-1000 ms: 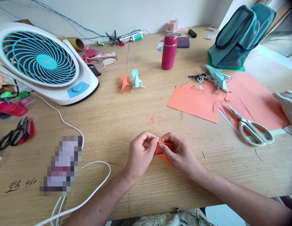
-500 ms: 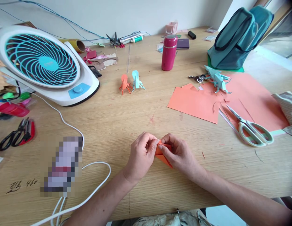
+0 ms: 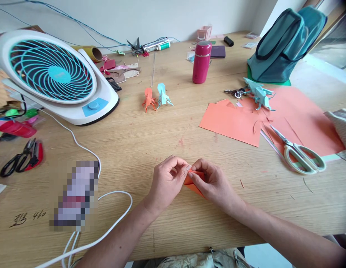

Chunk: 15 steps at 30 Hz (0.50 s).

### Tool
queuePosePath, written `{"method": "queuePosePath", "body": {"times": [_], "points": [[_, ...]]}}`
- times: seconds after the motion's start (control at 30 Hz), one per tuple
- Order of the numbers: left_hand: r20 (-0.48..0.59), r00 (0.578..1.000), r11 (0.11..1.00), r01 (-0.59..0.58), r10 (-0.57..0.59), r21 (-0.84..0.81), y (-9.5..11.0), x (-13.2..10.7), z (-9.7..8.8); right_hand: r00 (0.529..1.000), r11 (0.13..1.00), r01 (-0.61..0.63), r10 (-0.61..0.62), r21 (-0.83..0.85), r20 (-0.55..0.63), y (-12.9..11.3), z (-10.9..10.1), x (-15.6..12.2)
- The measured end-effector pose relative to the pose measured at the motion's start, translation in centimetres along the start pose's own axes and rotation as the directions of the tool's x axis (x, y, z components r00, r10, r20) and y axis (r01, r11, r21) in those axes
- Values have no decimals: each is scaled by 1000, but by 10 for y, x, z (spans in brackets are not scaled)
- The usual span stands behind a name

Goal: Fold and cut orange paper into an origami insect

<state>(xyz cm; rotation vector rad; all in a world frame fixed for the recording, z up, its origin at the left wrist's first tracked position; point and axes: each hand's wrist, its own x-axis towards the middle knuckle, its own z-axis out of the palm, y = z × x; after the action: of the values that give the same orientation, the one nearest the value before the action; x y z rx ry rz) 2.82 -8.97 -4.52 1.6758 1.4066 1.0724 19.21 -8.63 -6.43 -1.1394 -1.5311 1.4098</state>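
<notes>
A small folded piece of orange paper is held between my two hands near the front of the table. My left hand pinches its upper left tip between thumb and fingers. My right hand grips the right side, thumb on top and fingers behind, hiding part of the folds. Farther back stand an orange folded-paper figure and a pale blue one. A larger pale blue paper figure with thin legs rests on the orange sheets at the right.
Orange paper sheets and white-handled scissors lie at the right. A white fan, black-handled scissors and a blurred-out device with a white cable are at the left. Behind stand a magenta flask and a teal bag.
Both hands keep hold of the orange paper, with only a slight shift of the fingers at its tip. The whole view has moved a little.
</notes>
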Motion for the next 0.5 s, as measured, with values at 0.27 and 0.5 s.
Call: {"method": "queuePosePath", "body": {"times": [0.27, 0.5], "points": [[4, 1000, 999, 12, -12, 40, -1, 0, 2, 999, 1000, -14, 13, 22, 30, 0, 1, -1], [133, 981, 961, 165, -138, -222, -4, 0, 0, 996, 969, -55, 71, 242, -59, -1, -3, 3]]}}
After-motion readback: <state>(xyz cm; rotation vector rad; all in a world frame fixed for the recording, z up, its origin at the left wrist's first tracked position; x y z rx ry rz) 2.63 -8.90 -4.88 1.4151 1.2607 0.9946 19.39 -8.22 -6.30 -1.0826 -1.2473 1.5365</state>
